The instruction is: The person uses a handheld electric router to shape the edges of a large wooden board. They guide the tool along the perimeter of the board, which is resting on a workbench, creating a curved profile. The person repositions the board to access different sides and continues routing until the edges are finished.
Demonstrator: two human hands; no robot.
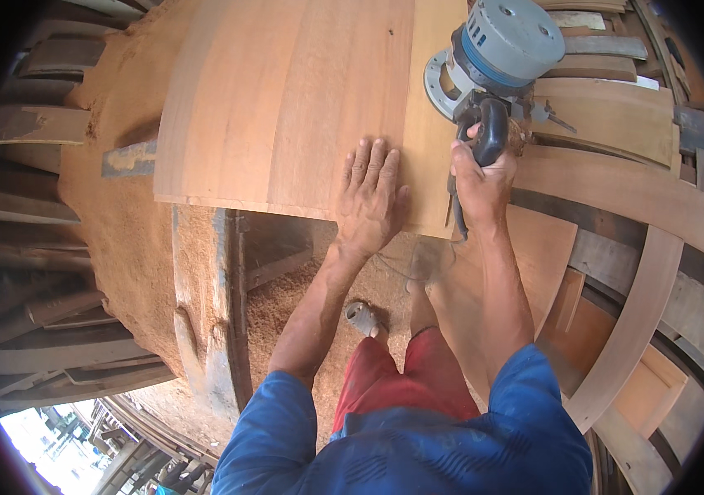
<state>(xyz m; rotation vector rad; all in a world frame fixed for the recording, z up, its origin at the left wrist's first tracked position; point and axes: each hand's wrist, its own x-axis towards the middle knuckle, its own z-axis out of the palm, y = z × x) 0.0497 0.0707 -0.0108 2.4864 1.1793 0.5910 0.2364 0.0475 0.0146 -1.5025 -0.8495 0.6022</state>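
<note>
Left hand [373, 202] spread flat on one panel [286, 107] — right hand [486, 180] clasping one router [510, 43].

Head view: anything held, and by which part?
Right hand grips the grey-and-blue round power tool by its black curved handle. Left hand holds nothing; it lies flat on the brown wooden panel.

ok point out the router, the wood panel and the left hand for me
Router [510, 51]: head view, on its grey motor housing
Wood panel [298, 99]: head view, on the middle of its top face
Left hand [373, 200]: head view, on the back of the hand
</note>
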